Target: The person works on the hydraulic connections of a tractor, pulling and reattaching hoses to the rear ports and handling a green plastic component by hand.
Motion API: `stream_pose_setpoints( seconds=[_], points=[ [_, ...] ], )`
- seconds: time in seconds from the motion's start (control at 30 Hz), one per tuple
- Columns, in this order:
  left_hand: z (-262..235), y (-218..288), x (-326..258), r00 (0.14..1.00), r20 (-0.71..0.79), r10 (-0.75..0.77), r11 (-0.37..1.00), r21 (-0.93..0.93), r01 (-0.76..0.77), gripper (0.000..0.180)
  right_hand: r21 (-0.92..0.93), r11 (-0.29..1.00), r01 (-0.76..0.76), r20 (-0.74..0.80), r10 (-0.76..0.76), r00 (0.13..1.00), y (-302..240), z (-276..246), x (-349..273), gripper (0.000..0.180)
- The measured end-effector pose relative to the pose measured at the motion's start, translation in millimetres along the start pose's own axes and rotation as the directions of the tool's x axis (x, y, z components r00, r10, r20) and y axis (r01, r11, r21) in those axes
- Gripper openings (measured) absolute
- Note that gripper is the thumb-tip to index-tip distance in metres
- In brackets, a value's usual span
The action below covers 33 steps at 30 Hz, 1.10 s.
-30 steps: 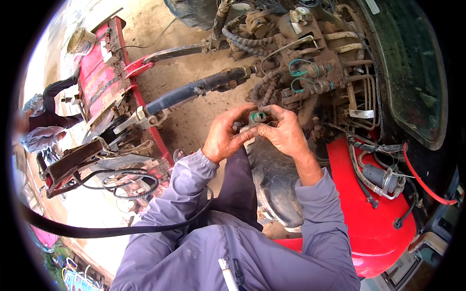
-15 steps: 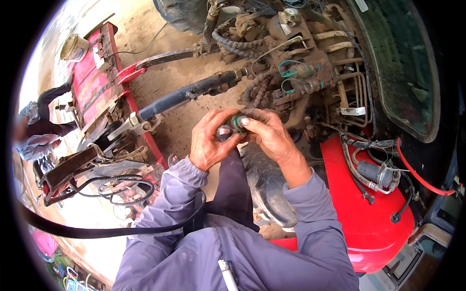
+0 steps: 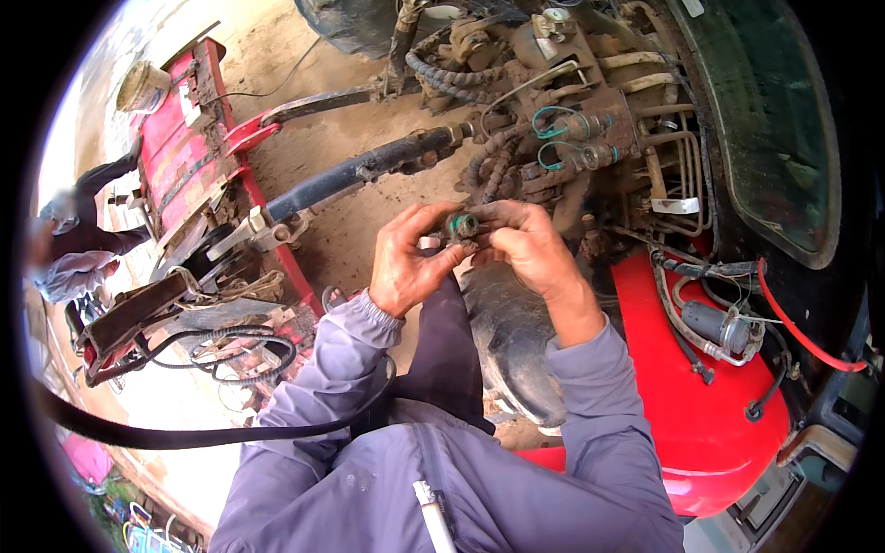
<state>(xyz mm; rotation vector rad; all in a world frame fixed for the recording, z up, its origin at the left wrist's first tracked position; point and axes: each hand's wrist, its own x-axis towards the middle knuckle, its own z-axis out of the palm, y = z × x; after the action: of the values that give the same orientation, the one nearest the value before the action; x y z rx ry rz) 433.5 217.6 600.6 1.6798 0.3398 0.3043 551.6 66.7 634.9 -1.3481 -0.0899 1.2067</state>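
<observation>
A small round fitting with a green ring [image 3: 462, 225] sits between my two hands at chest height. My left hand [image 3: 410, 263] grips it from the left with thumb and fingers curled around it. My right hand [image 3: 527, 247] pinches it from the right and above. Both grey sleeves come up from the lower edge. Just beyond the hands is a muddy cluster of hoses and valves [image 3: 562, 147] on the red machine.
A black drive shaft [image 3: 359, 170] runs left from the valve cluster. A red implement frame [image 3: 194, 175] with black cables lies on the dirt at left. A red fender [image 3: 691, 405] and a dark tyre [image 3: 512, 341] are at right. Another person [image 3: 74, 240] crouches at far left.
The view has shifted slightly, so my hands sit a little lower and more central in the picture. Both hands stay closed on the small fitting, with the fingers turned slightly around it.
</observation>
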Motion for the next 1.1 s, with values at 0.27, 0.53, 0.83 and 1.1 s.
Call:
stream_pose_setpoints(
  seconds=[0.27,0.53,0.83,1.1],
  points=[
    [6,-4,1,0.992,0.061,-0.113,0.945,-0.301,0.126,0.045,-0.627,0.745,0.227,-0.145,-0.398,0.906,7,-21,8,0.016],
    [1,-3,1,0.998,0.036,-0.052,0.974,-0.217,0.059,0.048,-0.658,0.657,0.368,0.039,-0.458,0.888,-36,19,-17,0.019],
    [-5,3,6,0.988,-0.070,0.138,0.990,0.028,-0.137,0.049,-0.786,0.509,0.350,0.039,-0.525,0.850,-28,32,-15,0.019],
    [-9,0,12,0.986,-0.023,0.167,0.986,0.001,-0.167,0.049,-0.588,0.741,0.325,-0.069,-0.446,0.893,-15,27,-11,0.011]
  ],
)
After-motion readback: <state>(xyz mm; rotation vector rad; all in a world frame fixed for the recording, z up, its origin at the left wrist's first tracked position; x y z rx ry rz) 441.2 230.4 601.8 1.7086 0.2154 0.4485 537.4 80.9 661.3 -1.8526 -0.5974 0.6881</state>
